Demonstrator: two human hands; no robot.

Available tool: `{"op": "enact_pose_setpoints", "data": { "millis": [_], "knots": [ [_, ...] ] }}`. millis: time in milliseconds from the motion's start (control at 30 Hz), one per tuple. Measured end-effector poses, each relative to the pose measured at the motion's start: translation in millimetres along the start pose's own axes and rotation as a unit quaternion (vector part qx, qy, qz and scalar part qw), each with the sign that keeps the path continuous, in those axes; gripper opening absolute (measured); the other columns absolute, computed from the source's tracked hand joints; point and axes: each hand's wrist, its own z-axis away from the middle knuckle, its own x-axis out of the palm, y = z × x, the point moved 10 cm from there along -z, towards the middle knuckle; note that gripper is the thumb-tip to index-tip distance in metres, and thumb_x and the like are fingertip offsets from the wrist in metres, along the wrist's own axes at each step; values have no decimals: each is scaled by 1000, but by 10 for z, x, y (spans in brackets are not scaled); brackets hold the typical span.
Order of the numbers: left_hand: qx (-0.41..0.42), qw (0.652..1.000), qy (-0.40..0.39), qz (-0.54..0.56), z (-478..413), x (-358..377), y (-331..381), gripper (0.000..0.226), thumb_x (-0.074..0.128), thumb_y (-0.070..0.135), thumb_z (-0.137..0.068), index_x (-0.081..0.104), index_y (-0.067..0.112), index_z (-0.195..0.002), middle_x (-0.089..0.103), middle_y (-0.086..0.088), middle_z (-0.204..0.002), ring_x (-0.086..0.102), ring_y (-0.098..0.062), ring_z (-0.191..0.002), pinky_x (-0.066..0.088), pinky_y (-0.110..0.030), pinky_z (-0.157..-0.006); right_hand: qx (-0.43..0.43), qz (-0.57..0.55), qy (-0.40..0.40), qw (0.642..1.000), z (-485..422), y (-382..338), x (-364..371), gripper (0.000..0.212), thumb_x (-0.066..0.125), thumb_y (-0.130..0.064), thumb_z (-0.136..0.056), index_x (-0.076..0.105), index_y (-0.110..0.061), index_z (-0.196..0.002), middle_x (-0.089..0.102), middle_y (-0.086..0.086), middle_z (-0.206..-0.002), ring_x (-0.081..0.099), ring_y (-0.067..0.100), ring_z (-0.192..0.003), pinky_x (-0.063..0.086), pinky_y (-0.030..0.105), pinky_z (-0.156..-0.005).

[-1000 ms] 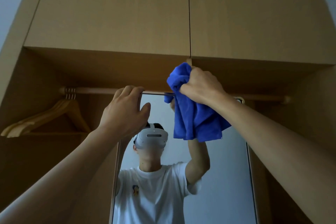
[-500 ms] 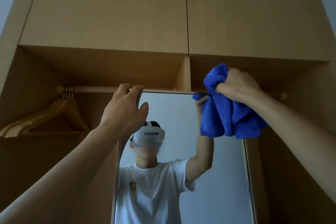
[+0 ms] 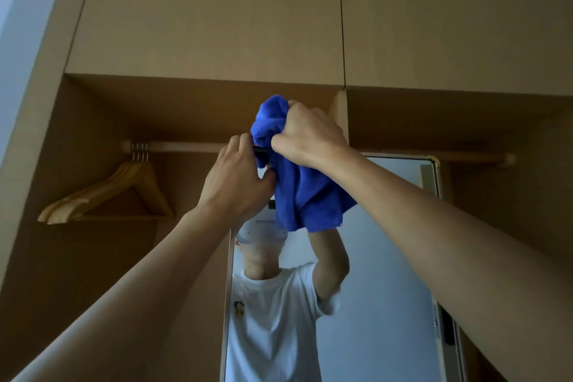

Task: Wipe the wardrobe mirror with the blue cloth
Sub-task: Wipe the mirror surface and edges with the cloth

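- Right hand point(image 3: 307, 136) clenches the bunched blue cloth point(image 3: 305, 195) at the mirror point(image 3: 387, 257) top, eleven o'clock.
- Left hand point(image 3: 235, 183), at the cloth's nine o'clock, grips the mirror's top edge.

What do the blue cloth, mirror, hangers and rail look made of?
Blue cloth: soft matt fabric, probably microfibre; it bunches and drapes in folds.
Mirror: glossy glass, sharp reflection.
Hangers: pale smooth wood, with metal hooks.
Rail: tan, matt, likely wood or wood-look tube; cannot tell which.
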Motion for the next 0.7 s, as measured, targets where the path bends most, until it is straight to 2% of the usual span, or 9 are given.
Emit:
{"op": "enact_pose_setpoints", "data": {
  "millis": [133, 233, 333, 400, 467, 533, 600, 633, 700],
  "knots": [
    [8, 1000, -17, 12, -6, 3, -29, 37, 59, 25, -90, 52, 16, -125, 49, 1, -123, 51, -25, -119, 41, -32, -85, -4, -20, -6, 1000, 26, 39, 0, 40, 59, -24, -81, 54, -17, -120, 58, -3, -82, 58, 20, -73, 37, 30, -55],
    [-6, 1000, -17, 13, 25, 8, -73, 56, 59, 27, -91, 44, 21, -145, 43, -1, -143, 50, -24, -127, 44, -34, -93, 13, 6, -8, 1000, 69, 244, -86, 39, 58, -25, -81, 52, -18, -119, 54, -4, -78, 55, 19, -68, 37, 30, -56],
    [-46, 997, -38, 42, 96, 62, -152, 66, 59, 33, -93, 32, 30, -154, 34, -3, -149, 56, -23, -106, 44, -32, -88, 55, 32, -4, 998, 123, 567, -226, 34, 59, -27, -81, 52, -20, -114, 54, -3, -77, 61, 29, -79, 44, 35, -65],
    [-52, 995, -48, 75, 133, 104, -167, 69, 59, 34, -94, 27, 35, -156, 34, -3, -151, 51, -10, -85, 40, -28, -82, 79, 40, 4, 996, 163, 747, -305, 37, 60, -29, -82, 54, -19, -117, 59, 1, -83, 61, 29, -80, 45, 35, -66],
    [-60, 992, -45, 102, 155, 113, -179, 72, 59, 34, -95, 22, 38, -157, 34, -3, -153, 44, 2, -75, 39, -23, -74, 94, 48, 9, 994, 178, 840, -342, 38, 61, -30, -83, 55, -20, -119, 59, 0, -83, 58, 25, -74, 42, 33, -64],
    [-77, 988, -45, 127, 208, 133, -211, 79, 61, 34, -94, 14, 40, -158, 33, -4, -156, 50, -1, -85, 38, -22, -72, 97, 58, 7, 994, 169, 831, -336, 34, 61, -30, -83, 55, -19, -114, 56, -2, -79, 58, 25, -72, 42, 33, -64],
    [-91, 983, -48, 152, 318, 160, -250, 89, 63, 31, -92, 5, 39, -160, 33, -4, -158, 55, -22, -115, 38, -29, -85, 90, 62, 2, 994, 145, 751, -299, 29, 60, -30, -81, 52, -20, -107, 56, -1, -78, 59, 25, -71, 43, 33, -62],
    [-94, 981, -47, 162, 388, 159, -262, 91, 64, 29, -91, 5, 38, -160, 35, -2, -157, 52, -24, -124, 38, -31, -90, 84, 59, -1, 995, 129, 696, -270, 27, 60, -29, -81, 51, -20, -105, 56, -1, -77, 58, 22, -69, 42, 32, -60],
    [-95, 978, -36, 182, 527, 140, -275, 87, 64, 26, -89, 13, 36, -158, 45, 2, -149, 53, -18, -122, 44, -35, -95, 69, 45, -5, 997, 96, 554, -201, 27, 61, -30, -82, 51, -21, -104, 56, -3, -76, 55, 17, -66, 39, 30, -56]
  ]
}}
